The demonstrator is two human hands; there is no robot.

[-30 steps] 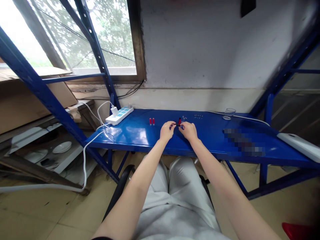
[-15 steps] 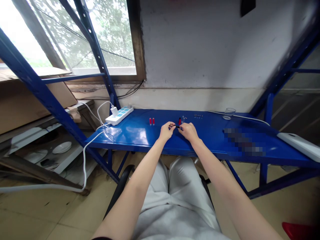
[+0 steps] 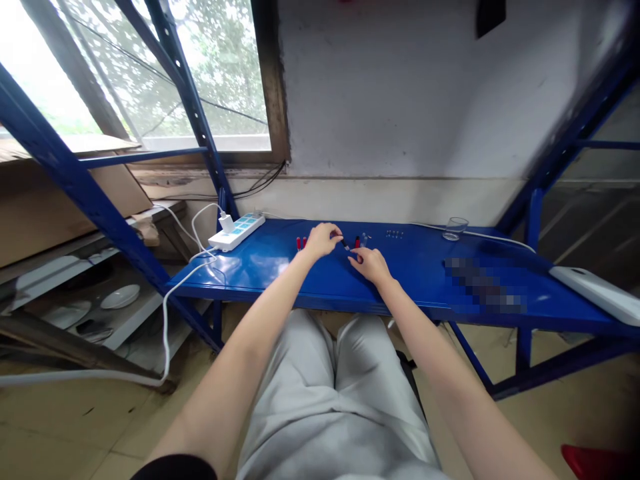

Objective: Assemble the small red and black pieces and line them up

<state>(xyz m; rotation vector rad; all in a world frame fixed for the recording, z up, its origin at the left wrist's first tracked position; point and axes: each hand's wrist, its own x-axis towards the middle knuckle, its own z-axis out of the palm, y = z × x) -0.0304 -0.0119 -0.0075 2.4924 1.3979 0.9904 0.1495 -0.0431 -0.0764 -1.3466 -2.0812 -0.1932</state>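
Observation:
My left hand (image 3: 324, 240) is closed in a pinch around a small black tube (image 3: 345, 244), which tilts down toward my right hand and has a pale tip at its lower end. Just right of that tip is my right hand (image 3: 373, 265), its thumb and fingers curled together; a dark bit shows at the fingertips, too small to name. Behind the hands stand a red-and-black small tube (image 3: 357, 242) and a clear bluish piece (image 3: 365, 239). Two red small tubes (image 3: 299, 243) are partly covered by my left wrist.
Several tiny pieces (image 3: 394, 234) lie in rows at the back of the blue table (image 3: 260, 277). A clear glass (image 3: 455, 229) stands to the right, near a pixelated dark object (image 3: 483, 285) and a white device (image 3: 597, 293). A white power strip (image 3: 237, 233) sits at left.
My left hand has moved left and up with the black tube, away from my right hand. The tube now slants and shows a pale tip. My right hand is slightly lower.

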